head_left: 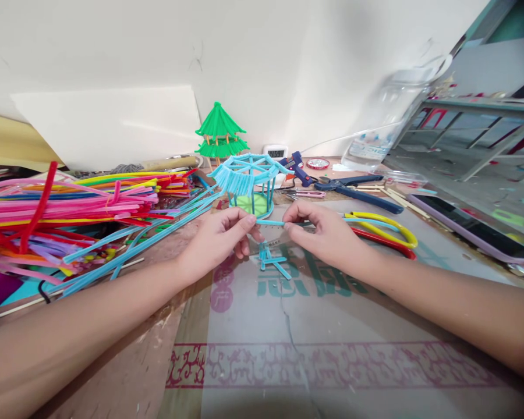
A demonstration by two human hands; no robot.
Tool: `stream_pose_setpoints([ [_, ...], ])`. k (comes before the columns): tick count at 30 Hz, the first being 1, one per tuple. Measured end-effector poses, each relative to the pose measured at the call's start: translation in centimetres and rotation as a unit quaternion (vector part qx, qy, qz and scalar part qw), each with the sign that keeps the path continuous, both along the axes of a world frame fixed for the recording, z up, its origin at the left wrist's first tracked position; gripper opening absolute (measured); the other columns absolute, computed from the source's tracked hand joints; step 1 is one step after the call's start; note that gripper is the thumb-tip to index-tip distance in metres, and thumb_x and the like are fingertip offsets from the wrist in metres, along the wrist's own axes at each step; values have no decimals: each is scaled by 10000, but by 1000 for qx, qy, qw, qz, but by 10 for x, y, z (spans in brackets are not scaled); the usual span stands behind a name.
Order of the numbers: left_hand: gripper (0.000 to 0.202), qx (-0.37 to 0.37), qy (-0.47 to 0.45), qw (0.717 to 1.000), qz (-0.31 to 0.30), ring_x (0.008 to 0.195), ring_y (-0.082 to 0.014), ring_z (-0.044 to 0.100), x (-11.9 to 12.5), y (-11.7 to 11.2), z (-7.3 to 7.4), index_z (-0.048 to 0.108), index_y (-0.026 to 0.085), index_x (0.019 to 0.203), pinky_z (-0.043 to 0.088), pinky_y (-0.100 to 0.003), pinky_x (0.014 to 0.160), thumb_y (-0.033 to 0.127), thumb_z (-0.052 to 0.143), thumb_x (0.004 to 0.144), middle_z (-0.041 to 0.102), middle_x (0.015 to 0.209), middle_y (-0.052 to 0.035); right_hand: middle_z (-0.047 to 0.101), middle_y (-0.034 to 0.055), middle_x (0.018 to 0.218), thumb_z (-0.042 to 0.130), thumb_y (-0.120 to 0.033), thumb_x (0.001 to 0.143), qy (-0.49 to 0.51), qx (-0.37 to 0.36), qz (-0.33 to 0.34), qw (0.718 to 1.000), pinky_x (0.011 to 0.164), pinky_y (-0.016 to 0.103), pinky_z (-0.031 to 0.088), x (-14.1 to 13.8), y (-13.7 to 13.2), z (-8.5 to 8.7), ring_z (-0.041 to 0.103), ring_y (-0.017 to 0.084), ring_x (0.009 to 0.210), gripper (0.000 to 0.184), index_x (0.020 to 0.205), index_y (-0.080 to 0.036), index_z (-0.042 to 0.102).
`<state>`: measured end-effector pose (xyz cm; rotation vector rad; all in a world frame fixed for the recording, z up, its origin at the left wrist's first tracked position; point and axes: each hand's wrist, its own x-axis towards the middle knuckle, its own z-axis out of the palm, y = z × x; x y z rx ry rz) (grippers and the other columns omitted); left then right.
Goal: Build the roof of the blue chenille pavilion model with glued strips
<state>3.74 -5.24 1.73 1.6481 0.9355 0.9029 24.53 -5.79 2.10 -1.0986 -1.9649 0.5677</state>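
A short light-blue pipe cleaner piece (269, 223) stretches between my hands. Its left end is pinched by the thumb and fingers of my left hand (222, 235). At the other end my right hand (318, 233) grips it with closed fingertips. Just below lie several short cut blue pieces (273, 261) in a loose pile on the printed sheet. Behind my hands stands a small blue pavilion frame (251, 174) with a partly covered roof, thin posts and a light green floor. A green two-tiered roof (220, 131) on wooden sticks rises behind it.
Bundles of coloured pipe cleaners (70, 209) fill the left side. Red-and-yellow handled pliers (386, 233) lie by my right hand. Farther back are blue-handled pliers (358, 192), a glue gun (299, 169), a digital clock (275, 152) and a clear bottle (379, 122). A phone (475, 224) lies at right.
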Motion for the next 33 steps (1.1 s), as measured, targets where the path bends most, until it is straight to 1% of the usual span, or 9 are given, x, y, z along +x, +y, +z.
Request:
stream_pose_setpoints([
  [8, 332, -11, -10, 1000, -5, 458, -78, 543, 0, 0, 0, 583, 149, 792, 450, -174, 459, 471, 563, 872, 595, 557, 26, 542, -19, 675, 529, -183, 753, 8, -5, 12, 1000, 631, 268, 402, 1, 1, -2, 496, 132, 647, 36, 719, -193, 529],
  [13, 328, -1, 4, 1000, 8, 457, -71, 538, 1, 0, 1, 593, 145, 771, 439, -165, 453, 452, 554, 881, 586, 556, 26, 535, -21, 674, 515, -163, 746, 5, -16, 20, 1000, 619, 263, 395, 0, 0, -1, 489, 129, 641, 38, 726, -194, 523],
  [18, 327, 9, 21, 999, 24, 453, -74, 537, 1, -1, 1, 592, 144, 765, 443, -169, 456, 441, 538, 893, 579, 545, 26, 537, -21, 686, 522, -186, 766, 10, -29, 18, 999, 612, 259, 392, 1, 0, -1, 490, 126, 640, 25, 742, -193, 526],
  [25, 334, 20, 16, 999, 23, 459, -75, 538, 1, -2, 0, 591, 152, 773, 443, -173, 462, 461, 540, 890, 577, 555, 29, 543, -18, 687, 531, -188, 765, 0, -19, 11, 1000, 626, 266, 403, 0, 0, 0, 499, 133, 649, 37, 731, -197, 521],
  [33, 336, 20, 23, 999, 27, 462, -82, 539, 2, -2, 1, 591, 156, 778, 442, -180, 460, 473, 545, 881, 591, 567, 19, 543, -23, 671, 539, -172, 749, -7, -9, 2, 1000, 618, 263, 402, -1, -1, 0, 498, 133, 637, 55, 711, -204, 515],
])
